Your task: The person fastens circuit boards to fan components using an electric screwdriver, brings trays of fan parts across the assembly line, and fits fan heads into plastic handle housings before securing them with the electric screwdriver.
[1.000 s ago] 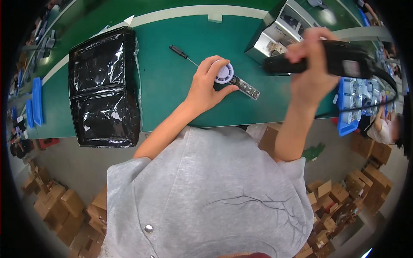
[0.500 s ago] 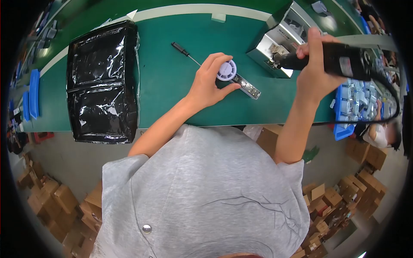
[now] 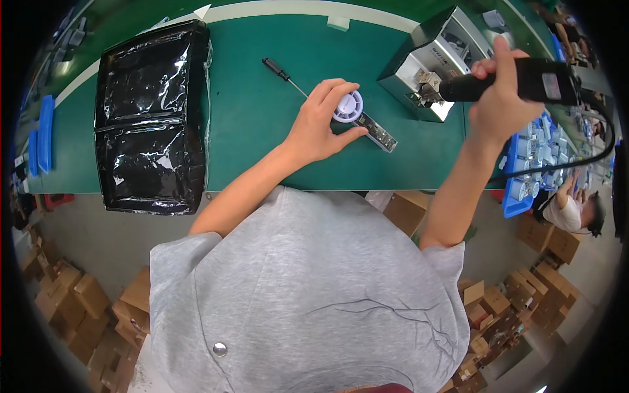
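My left hand (image 3: 321, 121) is closed round a small pale-purple handheld fan (image 3: 348, 107) lying on the green bench. The fan's handle (image 3: 379, 134) points down and right, with its inside parts showing. In my right hand (image 3: 501, 98) is a black electric screwdriver (image 3: 537, 82) with a cable at its back end. Its front end is at the metal outlet of a silver screw feeder (image 3: 429, 59); whether the bit touches the outlet I cannot tell. Just above my left hand lies a hand screwdriver (image 3: 276, 69) with a black handle, its shaft tip hidden behind my fingers.
A large black plastic-wrapped package (image 3: 151, 121) lies on the left of the green bench (image 3: 255, 137). Beyond the right edge stands a blue tray (image 3: 521, 203) of small parts. The screwdriver's cable (image 3: 557, 167) loops past it. Cardboard boxes (image 3: 92, 295) lie on the floor, and another person (image 3: 567, 209) is at right.
My right hand and the electric screwdriver have shifted right, so more of the feeder's outlet shows. My left hand keeps its hold on the fan. The whole view has shifted slightly.
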Action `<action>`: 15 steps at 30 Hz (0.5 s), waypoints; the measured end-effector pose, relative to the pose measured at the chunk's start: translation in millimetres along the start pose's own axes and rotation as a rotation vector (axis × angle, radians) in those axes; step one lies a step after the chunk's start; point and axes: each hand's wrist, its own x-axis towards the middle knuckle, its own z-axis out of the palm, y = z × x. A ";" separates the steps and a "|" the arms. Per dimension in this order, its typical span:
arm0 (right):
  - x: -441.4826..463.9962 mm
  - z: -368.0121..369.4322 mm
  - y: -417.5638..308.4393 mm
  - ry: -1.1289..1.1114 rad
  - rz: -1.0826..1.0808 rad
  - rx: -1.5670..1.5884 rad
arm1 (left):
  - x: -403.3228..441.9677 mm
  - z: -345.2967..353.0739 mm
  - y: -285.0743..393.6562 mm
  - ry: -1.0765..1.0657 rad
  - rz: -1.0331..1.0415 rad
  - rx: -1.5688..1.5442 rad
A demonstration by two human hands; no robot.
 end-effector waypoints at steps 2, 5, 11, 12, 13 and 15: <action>-2.0 -1.3 1.5 -0.008 0.013 -0.010 | -0.6 0.7 -0.3 0.001 -0.002 0.001; -17.3 1.1 -7.1 -0.066 0.120 0.128 | 0.9 0.5 1.0 0.004 -0.001 -0.007; -67.4 23.5 -36.6 -0.067 0.243 0.349 | -2.2 0.3 -1.0 0.006 -0.015 -0.013; -71.6 26.0 -36.9 -0.074 0.251 0.329 | -1.5 0.4 -1.5 0.001 -0.012 -0.015; -75.5 28.1 -36.6 -0.081 0.257 0.307 | -1.5 0.3 -1.4 0.000 -0.013 -0.015; -79.8 33.0 -32.9 -0.090 0.246 0.295 | -1.3 0.3 -1.5 -0.006 -0.013 -0.012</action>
